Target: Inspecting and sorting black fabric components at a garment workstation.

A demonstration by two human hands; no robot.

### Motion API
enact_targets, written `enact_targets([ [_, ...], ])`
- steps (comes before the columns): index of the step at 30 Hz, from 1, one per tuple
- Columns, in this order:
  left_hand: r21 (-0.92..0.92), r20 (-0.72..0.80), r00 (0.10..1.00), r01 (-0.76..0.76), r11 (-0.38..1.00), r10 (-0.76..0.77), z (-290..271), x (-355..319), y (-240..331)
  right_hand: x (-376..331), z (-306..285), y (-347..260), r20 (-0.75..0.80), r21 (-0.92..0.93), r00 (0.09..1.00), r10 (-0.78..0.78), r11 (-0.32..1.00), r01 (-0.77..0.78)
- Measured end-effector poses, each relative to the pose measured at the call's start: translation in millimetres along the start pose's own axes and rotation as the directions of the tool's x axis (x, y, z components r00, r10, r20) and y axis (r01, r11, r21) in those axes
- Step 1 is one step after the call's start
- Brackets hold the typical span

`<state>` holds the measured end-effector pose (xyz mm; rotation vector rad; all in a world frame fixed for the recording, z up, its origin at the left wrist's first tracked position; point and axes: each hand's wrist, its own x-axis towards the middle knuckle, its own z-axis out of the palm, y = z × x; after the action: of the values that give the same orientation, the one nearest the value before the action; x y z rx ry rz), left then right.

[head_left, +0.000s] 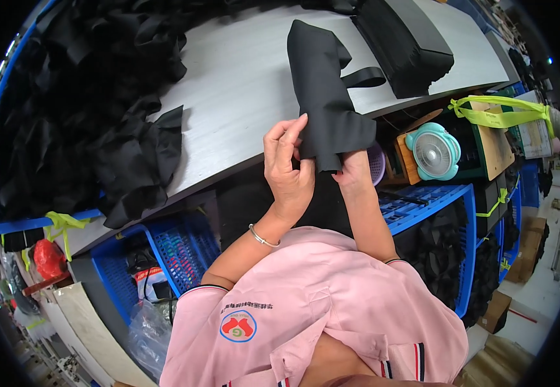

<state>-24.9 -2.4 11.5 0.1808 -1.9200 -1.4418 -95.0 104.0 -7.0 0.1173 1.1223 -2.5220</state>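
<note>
— Start with the big things: what's on the bench [241, 84]?

— A heap of black fabric pieces [86, 109] along its left side, a black padded bag [409, 42] at the far right, and between them the piece being worked, a long black fabric sleeve [325, 97] with a strap off its right edge.

— Which way does it run?

— Its long axis goes from the far middle of the bench down toward the person, leaning slightly right. The near end hangs just past the bench edge, right at the hands.

— Which hand is nearer?

— Both meet at that near end. The left hand [287, 169] is on its left edge, fingers [294, 131] closed in a pinch on the cloth, thumb behind. The right hand [354, 171] sits under the lower right corner; it looks closed on the cloth, though the fabric hides most of its fingers, so I can't be sure.

— So the cloth lies above the fingers?

— Yes, up and away from them, across the bench.
</note>
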Motion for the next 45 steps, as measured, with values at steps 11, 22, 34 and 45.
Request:
enact_targets([
  [11,-0.063,0.02,0.999,-0.029,0.998,0.03,6,-5,9,4,-11,8,0.051,0.264,0.994,0.092,0.959,-0.103],
  [22,-0.103,0.049,0.998,-0.02,0.994,0.025,6,-9,1,5,-11,11,0.066,0.231,0.995,0.08,0.968,-0.094],
  [34,0.042,0.135,0.99,-0.046,0.998,0.04,-24,-12,-11,16,-7,45,0.049,-0.014,0.989,-0.137,0.99,0.138],
  [45,-0.285,-0.03,0.86,0.482,0.829,-0.51,-47,-32,-61,20,18,5,0.353,-0.633,0.852,0.386,0.77,-0.087],
])
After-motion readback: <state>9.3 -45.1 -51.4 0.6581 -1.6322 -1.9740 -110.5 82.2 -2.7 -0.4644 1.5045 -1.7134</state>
